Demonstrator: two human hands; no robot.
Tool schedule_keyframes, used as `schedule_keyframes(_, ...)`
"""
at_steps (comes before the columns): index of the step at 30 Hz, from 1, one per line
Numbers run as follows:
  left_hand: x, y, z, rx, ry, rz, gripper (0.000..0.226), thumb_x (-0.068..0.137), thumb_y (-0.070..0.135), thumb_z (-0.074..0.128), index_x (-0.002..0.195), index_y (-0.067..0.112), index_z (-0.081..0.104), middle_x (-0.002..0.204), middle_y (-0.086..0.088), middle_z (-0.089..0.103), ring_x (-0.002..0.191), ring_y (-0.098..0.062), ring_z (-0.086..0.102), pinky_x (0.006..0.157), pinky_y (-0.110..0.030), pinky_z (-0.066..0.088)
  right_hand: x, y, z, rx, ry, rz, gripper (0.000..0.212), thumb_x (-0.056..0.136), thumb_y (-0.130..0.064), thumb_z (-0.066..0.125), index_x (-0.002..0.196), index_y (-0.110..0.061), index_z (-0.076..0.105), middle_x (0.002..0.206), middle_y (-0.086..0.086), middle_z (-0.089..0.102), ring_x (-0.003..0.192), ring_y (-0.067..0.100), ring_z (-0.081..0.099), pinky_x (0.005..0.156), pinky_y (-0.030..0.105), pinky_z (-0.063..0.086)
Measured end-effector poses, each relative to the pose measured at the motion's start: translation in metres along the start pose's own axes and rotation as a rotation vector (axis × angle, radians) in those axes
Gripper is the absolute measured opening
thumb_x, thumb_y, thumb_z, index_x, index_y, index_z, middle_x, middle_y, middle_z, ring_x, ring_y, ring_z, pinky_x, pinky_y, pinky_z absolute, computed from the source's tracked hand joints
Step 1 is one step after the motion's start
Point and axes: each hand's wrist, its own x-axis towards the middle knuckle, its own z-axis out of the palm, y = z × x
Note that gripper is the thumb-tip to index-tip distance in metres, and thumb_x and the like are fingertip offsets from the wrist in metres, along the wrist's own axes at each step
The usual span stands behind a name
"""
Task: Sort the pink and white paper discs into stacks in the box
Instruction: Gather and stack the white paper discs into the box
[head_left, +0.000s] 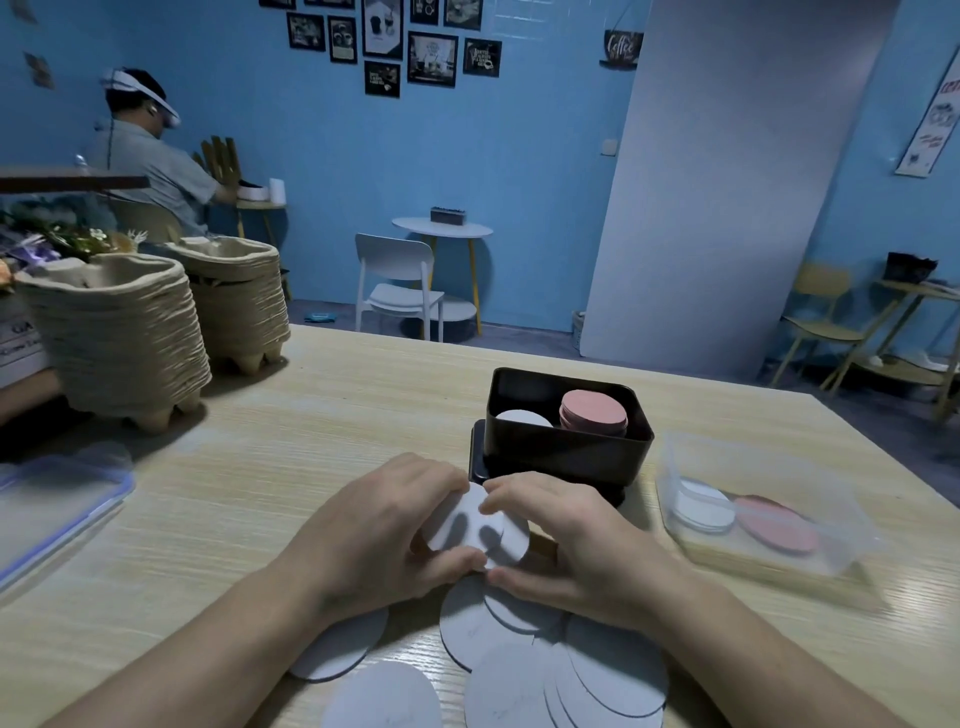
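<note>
Both hands meet in the middle of the frame, just below the black box (566, 457). The left hand (379, 525) and the right hand (576, 551) each curl fingers and thumb round the held white discs (467, 527), which are fanned slightly apart. I judge the step to be squaring up a small batch of whites before it goes in. How many discs are in the grip I cannot tell.

Inside the box, the white stack (522, 418) lies low at the left and the pink stack (594, 413) stands taller at the right, its top near the rim. The next move likely calls for aligning the edges, lifting the batch over the near wall and lowering it flat onto the white stack, clear of the pink one just beside it.

Loose white discs (524, 654) overlap on the table (311, 415) across the lower centre, partly under the wrists. No pink shows among them, so the sorting seems well along. At the right a clear tray (737, 467) holds a few white and pink discs. Two piles of pulp trays (119, 338) stand at the upper left and a clear lid (57, 499) lies at the left edge, all well apart from the path. Only the box's near wall and the tall pink stack could catch the batch
</note>
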Motion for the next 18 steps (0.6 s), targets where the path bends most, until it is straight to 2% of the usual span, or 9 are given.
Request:
schedule_keyframes(4,-0.002,-0.003,-0.003,-0.060,-0.047,-0.021,0.067,0.086,0.079,0.059,0.132,0.031,0.050,0.132,0.009,0.065,0.116,-0.012,0.062,0.089,-0.036,0.058,-0.001,0.001,-0.002,0.003,0.017,0.013,0.027,0.092,-0.046,0.076,0.102,-0.025,0.063,0.138,-0.006,0.060,0.128,0.003,0.057,0.099,0.025,0.050)
schedule_keyframes(8,-0.008,-0.010,-0.005,-0.152,-0.043,-0.043,0.056,0.084,0.066,0.072,0.126,0.034,0.054,0.117,0.017,0.066,0.104,-0.004,0.063,0.084,-0.034,0.057,-0.004,0.002,-0.006,0.008,0.034,0.038,0.024,0.090,-0.043,0.077,0.100,-0.025,0.065,0.141,-0.008,0.059,0.134,-0.004,0.050,0.101,0.014,0.041)
schedule_keyframes(10,-0.007,-0.009,-0.003,-0.162,-0.027,-0.027,0.054,0.084,0.061,0.074,0.126,0.032,0.057,0.116,0.018,0.067,0.102,-0.003,0.063,0.084,-0.033,0.057,-0.004,0.002,-0.006,0.009,0.024,0.042,0.025,0.090,-0.043,0.077,0.101,-0.025,0.065,0.141,-0.008,0.059,0.134,-0.004,0.050,0.101,0.015,0.042)
schedule_keyframes(13,-0.005,-0.007,-0.001,-0.167,-0.014,0.008,0.051,0.085,0.059,0.075,0.125,0.032,0.059,0.119,0.017,0.069,0.103,-0.003,0.064,0.084,-0.032,0.058,-0.003,0.003,-0.005,0.015,0.004,0.042,0.029,0.088,-0.044,0.078,0.107,-0.026,0.063,0.142,-0.007,0.059,0.136,-0.005,0.047,0.102,0.017,0.043)
schedule_keyframes(18,-0.002,-0.009,0.002,-0.210,-0.027,0.051,0.034,0.088,0.052,0.077,0.106,0.032,0.058,0.121,0.016,0.067,0.118,-0.013,0.065,0.087,-0.039,0.056,-0.003,0.004,-0.001,0.017,0.014,0.028,0.029,0.088,-0.047,0.078,0.107,-0.030,0.062,0.150,-0.005,0.055,0.141,0.000,0.046,0.109,0.019,0.040)
